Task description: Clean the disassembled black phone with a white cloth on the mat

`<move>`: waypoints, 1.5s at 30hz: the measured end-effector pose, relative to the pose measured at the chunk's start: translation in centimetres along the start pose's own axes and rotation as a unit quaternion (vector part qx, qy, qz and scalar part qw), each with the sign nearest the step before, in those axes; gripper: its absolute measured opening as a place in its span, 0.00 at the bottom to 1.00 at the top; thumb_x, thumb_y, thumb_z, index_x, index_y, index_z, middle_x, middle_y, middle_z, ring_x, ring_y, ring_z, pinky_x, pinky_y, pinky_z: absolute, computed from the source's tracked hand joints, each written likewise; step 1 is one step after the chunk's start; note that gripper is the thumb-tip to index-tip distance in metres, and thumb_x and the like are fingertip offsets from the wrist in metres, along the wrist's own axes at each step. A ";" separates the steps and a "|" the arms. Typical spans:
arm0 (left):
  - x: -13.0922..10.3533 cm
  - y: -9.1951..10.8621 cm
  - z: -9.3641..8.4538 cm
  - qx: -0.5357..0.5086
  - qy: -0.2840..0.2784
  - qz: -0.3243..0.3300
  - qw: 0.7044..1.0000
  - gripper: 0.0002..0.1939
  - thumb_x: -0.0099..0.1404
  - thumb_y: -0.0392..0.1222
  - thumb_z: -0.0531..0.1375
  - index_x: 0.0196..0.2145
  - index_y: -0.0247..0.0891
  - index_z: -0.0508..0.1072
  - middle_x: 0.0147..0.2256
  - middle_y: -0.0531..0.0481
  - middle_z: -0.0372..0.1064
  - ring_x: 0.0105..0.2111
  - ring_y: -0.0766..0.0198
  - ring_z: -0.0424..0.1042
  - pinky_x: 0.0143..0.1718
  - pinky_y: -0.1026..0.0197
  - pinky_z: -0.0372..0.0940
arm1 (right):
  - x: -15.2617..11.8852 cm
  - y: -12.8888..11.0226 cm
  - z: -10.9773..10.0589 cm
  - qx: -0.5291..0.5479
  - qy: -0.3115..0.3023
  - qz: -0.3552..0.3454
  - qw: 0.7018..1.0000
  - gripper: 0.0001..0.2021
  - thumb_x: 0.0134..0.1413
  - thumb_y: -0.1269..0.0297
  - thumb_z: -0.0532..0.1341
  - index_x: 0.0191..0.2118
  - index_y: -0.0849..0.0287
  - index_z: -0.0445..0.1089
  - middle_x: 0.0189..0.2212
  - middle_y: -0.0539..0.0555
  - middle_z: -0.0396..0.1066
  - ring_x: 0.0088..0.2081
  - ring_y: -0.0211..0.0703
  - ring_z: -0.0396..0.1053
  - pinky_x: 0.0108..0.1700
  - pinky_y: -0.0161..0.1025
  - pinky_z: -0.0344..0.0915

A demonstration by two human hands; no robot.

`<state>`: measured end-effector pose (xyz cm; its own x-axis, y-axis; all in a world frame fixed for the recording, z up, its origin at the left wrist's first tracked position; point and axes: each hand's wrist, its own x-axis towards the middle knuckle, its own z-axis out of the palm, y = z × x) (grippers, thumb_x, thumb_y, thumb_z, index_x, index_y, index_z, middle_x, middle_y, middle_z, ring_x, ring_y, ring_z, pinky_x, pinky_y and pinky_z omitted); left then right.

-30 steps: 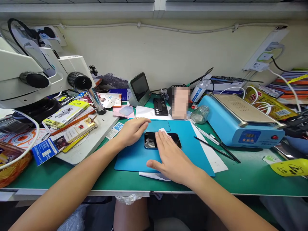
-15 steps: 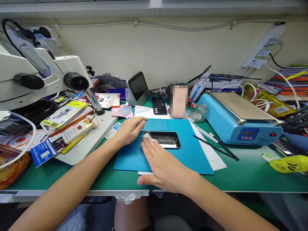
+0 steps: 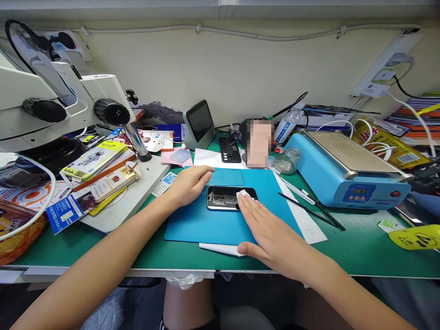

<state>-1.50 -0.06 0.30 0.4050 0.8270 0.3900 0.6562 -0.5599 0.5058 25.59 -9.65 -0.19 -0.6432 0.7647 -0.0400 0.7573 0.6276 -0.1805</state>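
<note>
A black smartphone lies face up across the blue mat, its screen reflecting the ceiling lights. My right hand lies over its right end with fingers straight and together, pressing a small white wipe onto the screen. The thumb sticks out to the left, above the mat's front edge. My left hand rests at the upper left of the phone, its fingers curled; whatever they may hold is hidden. Just beyond the phone, a phone-shaped outline shows on the mat, beside the left fingertips.
A microscope stands on the left by stacked boxes and cards. A smart display, a black phone and a glass jar are behind the mat. Thin black tools lie to the right, before a blue heating machine.
My right hand has slid the wipe from the phone's left end to its right end. My left hand has stayed in place, and the view has shifted slightly.
</note>
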 end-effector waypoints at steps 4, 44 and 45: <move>0.1 0.1 0.2 0.002 0.002 0.002 1.000 0.18 0.74 0.46 0.48 0.49 0.39 0.75 0.38 0.48 0.78 0.40 0.57 0.76 0.47 0.57 0.67 | 1.6 -0.7 -0.5 0.036 -0.034 0.020 0.999 0.53 0.60 0.29 0.48 0.74 0.67 0.34 0.74 0.63 0.29 0.74 0.61 0.34 0.73 0.58 0.44; -0.3 0.0 0.4 0.020 -0.053 0.056 0.997 0.19 0.76 0.49 0.49 0.52 0.41 0.75 0.48 0.46 0.77 0.48 0.55 0.75 0.50 0.54 0.68 | 0.5 1.7 0.5 -0.022 0.052 0.039 0.998 0.43 0.68 0.39 0.47 0.74 0.64 0.34 0.73 0.66 0.40 0.73 0.61 0.42 0.70 0.60 0.53; -0.3 0.1 0.3 0.019 -0.057 0.062 0.996 0.18 0.76 0.49 0.50 0.52 0.41 0.75 0.47 0.46 0.77 0.47 0.55 0.75 0.49 0.54 0.68 | 0.7 1.8 0.3 -0.018 0.045 0.040 0.998 0.43 0.68 0.38 0.47 0.75 0.64 0.35 0.73 0.65 0.39 0.73 0.61 0.41 0.70 0.60 0.52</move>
<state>-1.35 -0.29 -0.02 0.5530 0.7531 0.3565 0.6194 -0.6577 0.4287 26.51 -7.99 -0.84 -0.5682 0.8221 0.0357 0.8110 0.5668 -0.1449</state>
